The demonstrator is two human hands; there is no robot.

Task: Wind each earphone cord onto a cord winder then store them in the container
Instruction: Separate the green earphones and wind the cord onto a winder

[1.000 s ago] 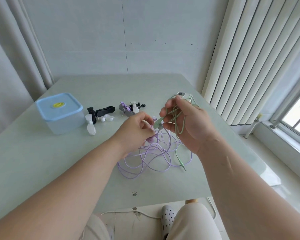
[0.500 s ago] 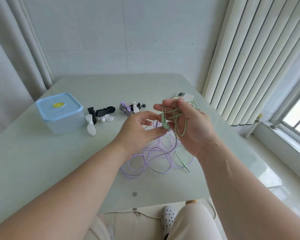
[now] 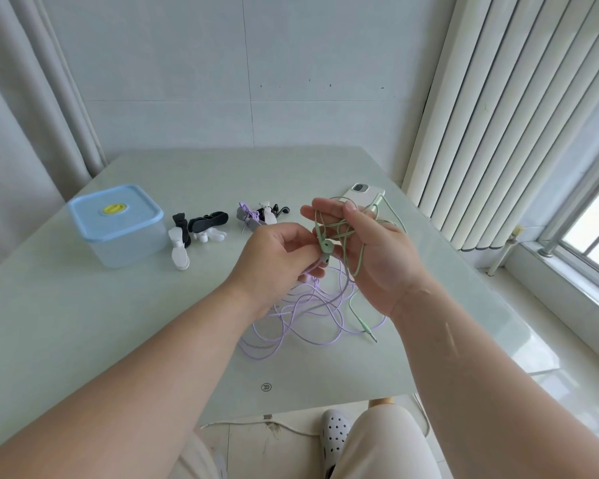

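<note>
My right hand [image 3: 370,250] holds a green earphone cord [image 3: 360,261] looped around its raised fingers, above the table [image 3: 83,323]. My left hand [image 3: 274,257] pinches a green earbud [image 3: 325,246] beside it, with a purple earbud stem under its fingers. The green cord's plug [image 3: 369,331] trails onto the table. A loose purple earphone cord [image 3: 301,316] lies tangled below both hands. Black winders [image 3: 204,221] and white cord winders [image 3: 179,248] lie at the centre left. The closed container [image 3: 118,224] with a blue lid stands at the left.
A purple cord wound on a grey winder [image 3: 248,214] and a black earphone on a white winder [image 3: 268,212] lie behind my left hand. A phone [image 3: 362,193] rests at the back right. Blinds and a window sill flank the table's right edge.
My left hand has risen from the purple tangle to the green earbud beside my right hand. My right hand opened its fingers upward, spreading the green loops.
</note>
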